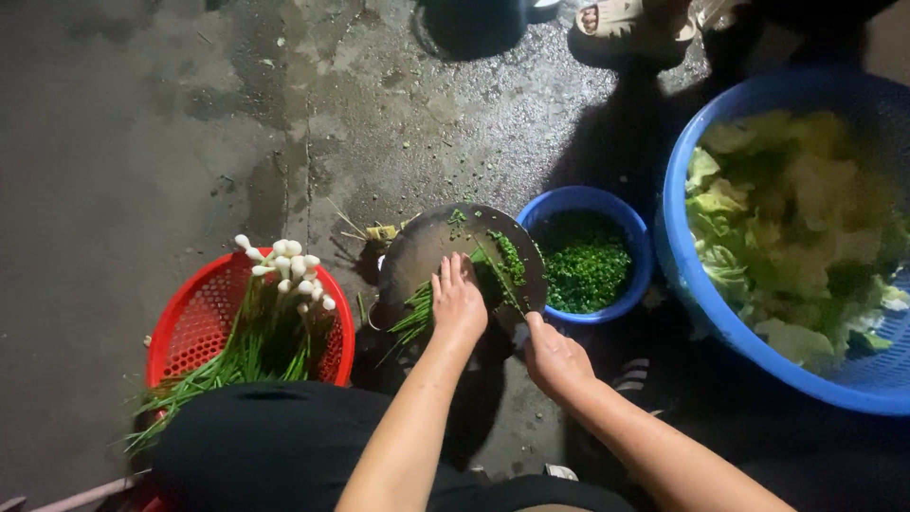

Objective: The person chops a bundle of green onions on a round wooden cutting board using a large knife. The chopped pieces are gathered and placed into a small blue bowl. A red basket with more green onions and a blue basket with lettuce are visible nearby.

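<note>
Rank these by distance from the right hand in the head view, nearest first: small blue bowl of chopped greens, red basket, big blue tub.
From the right hand:
1. Small blue bowl of chopped greens, just ahead, slightly right.
2. Big blue tub, far right, holding cabbage.
3. Red basket, far left, beyond the left hand.

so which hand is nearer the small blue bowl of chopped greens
Right. The right hand sits just below the small blue bowl; the left hand lies further left on the chopping board.

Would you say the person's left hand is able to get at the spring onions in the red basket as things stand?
Probably yes: the left hand rests on the greens on the chopping board, and the spring onions in the red basket lie uncovered just beside it.
</note>
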